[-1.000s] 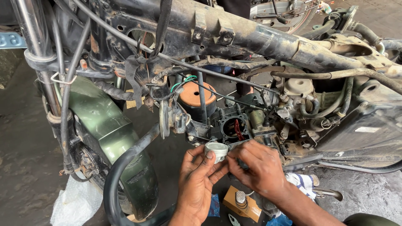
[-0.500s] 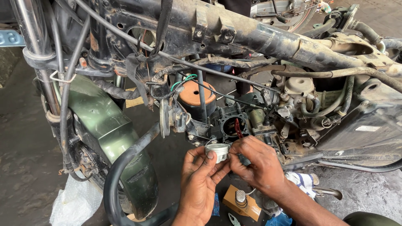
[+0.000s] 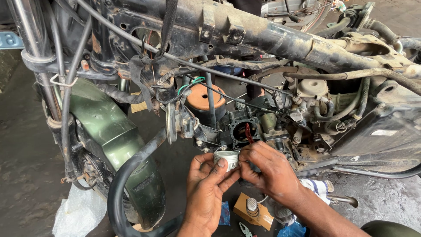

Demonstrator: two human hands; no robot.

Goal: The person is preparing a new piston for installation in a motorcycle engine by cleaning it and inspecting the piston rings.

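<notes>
Both hands meet low in the middle of the view, just under the stripped engine area of a motorcycle. The left hand (image 3: pixel 206 188) is curled narrow around a small white round cap (image 3: pixel 226 159): the thumb lies across its front face and the fingers fold in behind it, so the cap sits pinched at the fingertips, its ribbed rim showing above the thumb. The right hand (image 3: pixel 267 169) is closed loosely, fingers bent inward with their tips against the right side of the same cap; whether it also grips some small part of its own is hidden by the knuckles. The two hands touch each other at the cap.

The cap is held in the air just below the black carburettor body (image 3: pixel 242 127), whose round opening faces the camera with a thin red piece in it. To the left of that stands an orange cylindrical part (image 3: pixel 205 97), with green wires above it. The grimy frame tube (image 3: pixel 280 41) runs across the top, cables and hoses hanging beneath it. On the left are the green fender (image 3: pixel 114 131) and a black curved crash bar (image 3: pixel 131 175). On the concrete floor (image 3: pixel 26 166) lie a white plastic bag (image 3: pixel 79 215), a small brown cardboard box (image 3: pixel 250 210) beneath the hands, and a striped cloth (image 3: pixel 318 186) near the right forearm.
</notes>
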